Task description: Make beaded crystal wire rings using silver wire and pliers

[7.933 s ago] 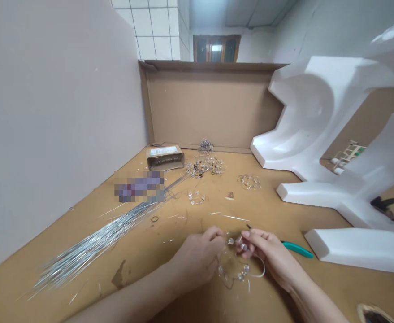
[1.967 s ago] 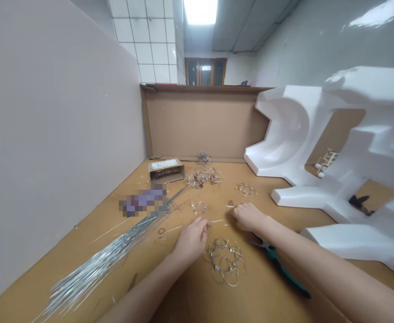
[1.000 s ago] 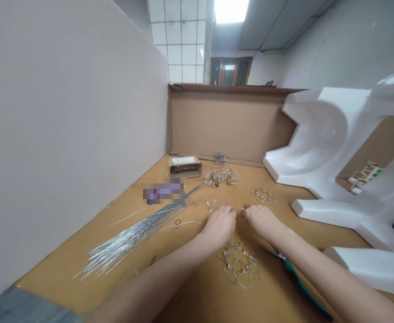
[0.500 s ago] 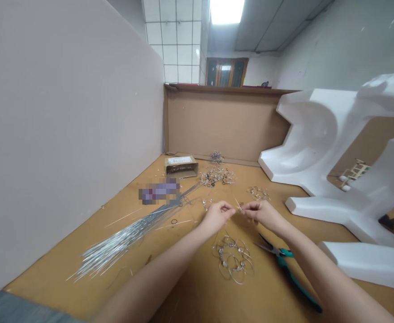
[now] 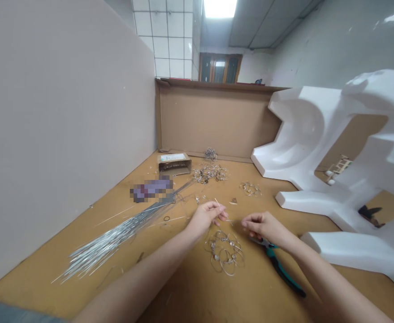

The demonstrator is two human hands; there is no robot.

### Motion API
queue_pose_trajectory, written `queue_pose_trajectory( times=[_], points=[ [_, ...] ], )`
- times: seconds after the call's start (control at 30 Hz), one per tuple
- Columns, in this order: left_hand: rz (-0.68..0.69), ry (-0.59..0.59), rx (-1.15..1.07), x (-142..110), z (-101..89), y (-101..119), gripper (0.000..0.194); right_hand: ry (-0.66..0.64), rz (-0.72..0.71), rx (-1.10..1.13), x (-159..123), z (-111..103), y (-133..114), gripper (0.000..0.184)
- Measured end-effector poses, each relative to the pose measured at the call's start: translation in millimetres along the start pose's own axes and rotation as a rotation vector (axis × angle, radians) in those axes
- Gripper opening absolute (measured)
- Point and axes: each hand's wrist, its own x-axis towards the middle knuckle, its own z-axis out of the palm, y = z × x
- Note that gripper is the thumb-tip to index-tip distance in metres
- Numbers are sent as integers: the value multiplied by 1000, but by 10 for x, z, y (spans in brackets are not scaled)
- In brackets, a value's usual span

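My left hand (image 5: 206,216) is raised a little above the cardboard table top (image 5: 183,287) and pinches a short thin wire (image 5: 221,207) between thumb and fingers. My right hand (image 5: 262,225) hovers beside it with the fingers curled in; whether anything is in them I cannot make out. Just below both hands lies a looped wire piece with clear beads (image 5: 224,253). Teal-handled pliers (image 5: 279,268) lie on the table under my right wrist.
A bundle of long silver wires (image 5: 116,237) fans out at the left. A small brown box (image 5: 174,162) and piles of wire rings and beads (image 5: 210,171) lie farther back. Large white foam blocks (image 5: 334,152) fill the right. A grey wall (image 5: 58,116) stands at the left.
My hands have drawn apart since half a second ago, when they met around the short wire. The left keeps the wire; the right has dropped toward the pliers. The camera shifted slightly.
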Motion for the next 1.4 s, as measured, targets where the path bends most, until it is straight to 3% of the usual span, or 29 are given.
queue_pose_trajectory(
  times=[0.17, 0.33, 0.5, 0.6, 0.7, 0.83, 0.93, 1.07, 1.2, 1.3, 1.4],
  points=[
    [-77, -6, -108, -81, -18, -13, 29, 116, -32, -54, -225, -73, 94, 21],
    [-127, -139, -232, -169, 28, -50, 28, 199, -142, -78, -306, 121, -108, 27],
    [42, -141, 118, -208, 51, -41, 28, 145, -253, -190, -241, 229, -267, 29],
    [102, -151, 191, -195, 51, -64, 25, 67, -342, -255, -224, 233, -306, 23],
    [215, -121, 318, -187, 30, -87, 20, 78, -352, -395, -230, 243, -330, 22],
    [538, 122, 855, -228, 2, -61, 26, 176, -272, -862, -248, 293, -374, 24],
    [640, 0, 1298, -278, 34, -44, 17, 207, -225, -999, -256, 367, -436, 20],
    [596, -144, 1570, -302, 100, -92, 18, 217, -232, -1011, -261, 481, -490, 18],
    [589, -189, 1567, -279, 85, -143, 19, 215, -228, -989, -249, 527, -374, 23],
    [518, -192, 1370, -263, 54, -135, 20, 224, -256, -724, -221, 494, -204, 23],
    [324, -185, 934, -253, 61, -93, 18, 169, -164, -176, -203, 423, -81, 24]
  ],
)
